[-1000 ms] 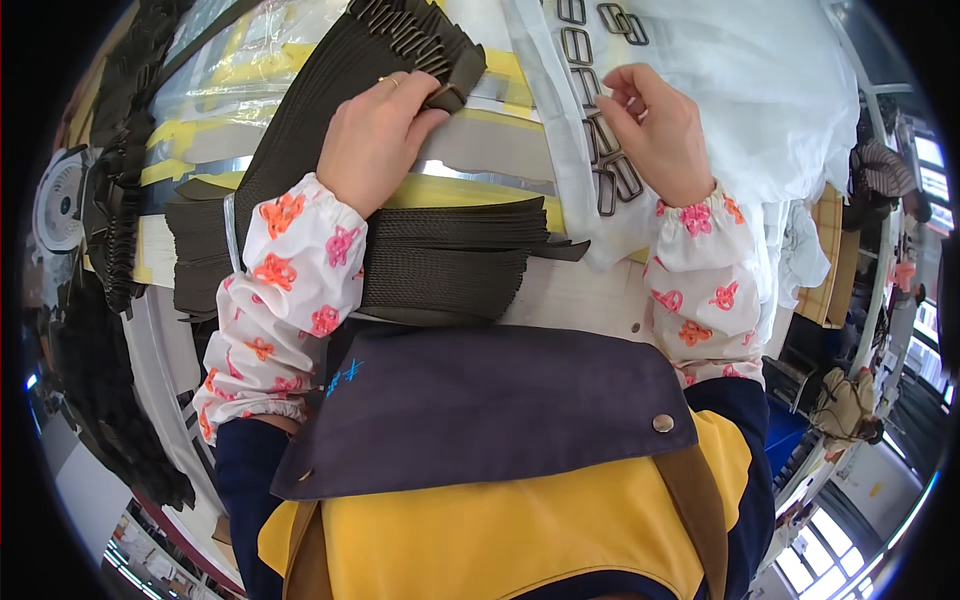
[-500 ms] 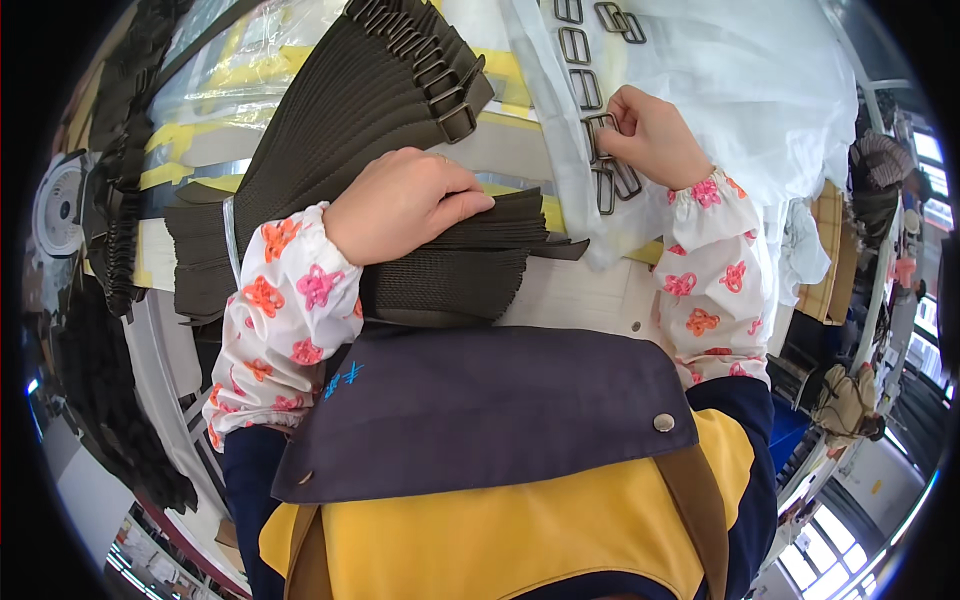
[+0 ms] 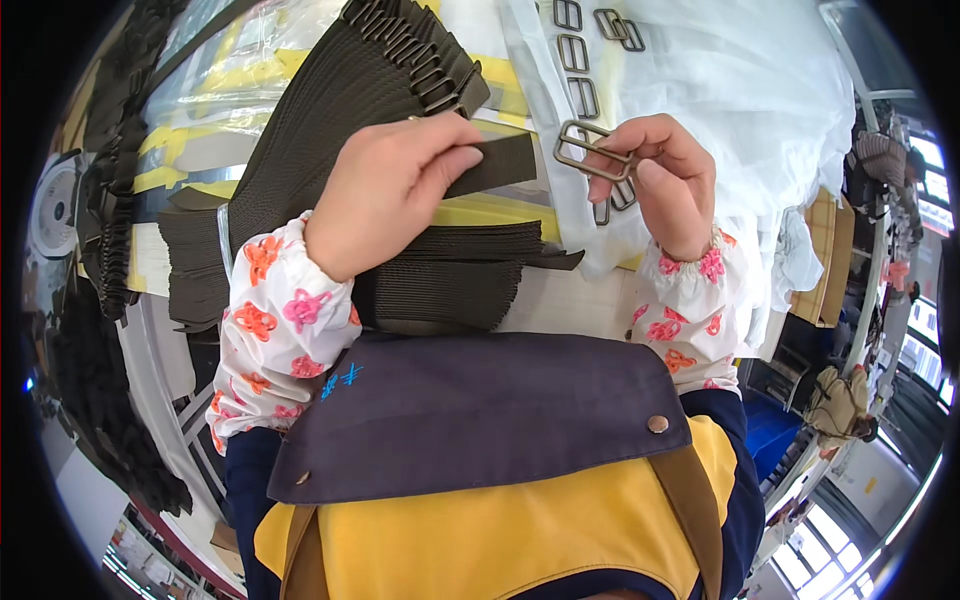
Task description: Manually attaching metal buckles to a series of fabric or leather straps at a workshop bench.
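Pinched between thumb and bent forefinger of the left hand [image 3: 395,185] was a dark strap [image 3: 508,163], its square-cut end standing out to the right. Facing it, the right hand [image 3: 670,185] gripped a metal buckle [image 3: 592,149] by its right end, fingertips behind the frame and thumb at its edge. The buckle sat in the air just beside the strap's end, the two apart. Both forearms wore white oversleeves [image 3: 290,330] with pink and orange flowers.

Nearest the body, a yellow garment [image 3: 500,530] showed below a dark purple flap [image 3: 480,415] with a round snap at its right; near the flap's left edge ran blue handwriting [image 3: 342,381], a few slanting strokes. Past the flap lay a bundle of cut straps [image 3: 440,295] on the pale table [image 3: 570,300]. Beyond that spread a fanned stack of straps [image 3: 320,130], buckles threaded along its far right edge. To the right, a line of loose buckles [image 3: 574,53] ran away over white cloth [image 3: 740,80], partly hidden by the right hand. Clear plastic and yellow tape [image 3: 250,70] lay at the upper left. Farther out stood a cardboard box [image 3: 830,265] at right and, beyond, bright windows [image 3: 830,545].
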The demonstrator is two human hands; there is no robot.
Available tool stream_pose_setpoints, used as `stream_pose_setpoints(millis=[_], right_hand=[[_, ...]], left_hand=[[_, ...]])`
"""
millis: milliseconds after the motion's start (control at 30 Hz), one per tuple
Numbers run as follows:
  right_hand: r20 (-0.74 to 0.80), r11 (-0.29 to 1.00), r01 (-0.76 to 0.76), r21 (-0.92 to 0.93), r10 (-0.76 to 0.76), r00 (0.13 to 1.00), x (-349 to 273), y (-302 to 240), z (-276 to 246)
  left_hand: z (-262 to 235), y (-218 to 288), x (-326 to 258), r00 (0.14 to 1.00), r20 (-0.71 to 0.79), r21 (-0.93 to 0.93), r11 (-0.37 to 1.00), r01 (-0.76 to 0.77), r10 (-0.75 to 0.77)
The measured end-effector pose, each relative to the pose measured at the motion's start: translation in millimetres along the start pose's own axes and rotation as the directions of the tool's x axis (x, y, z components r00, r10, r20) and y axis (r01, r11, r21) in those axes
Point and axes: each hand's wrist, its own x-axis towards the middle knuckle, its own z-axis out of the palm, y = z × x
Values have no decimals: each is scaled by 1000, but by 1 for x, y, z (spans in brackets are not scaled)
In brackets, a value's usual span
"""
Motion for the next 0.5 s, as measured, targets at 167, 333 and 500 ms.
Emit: stream_pose_setpoints(millis=[167, 333, 500], right_hand=[[-43, 997, -82, 1, 82, 996, 11, 0, 19], [-110, 982, -129, 140, 145, 983, 17, -9, 31], [-30, 982, -105, 157, 111, 993, 15, -3, 42]], left_hand=[[-5, -2, -6, 996, -67, -268, 963, 37, -57], [-3, -7, -8, 986, -140, -275, 960, 43, -85], [-4, -5, -13, 987, -135, -319, 947, 39, -86]])
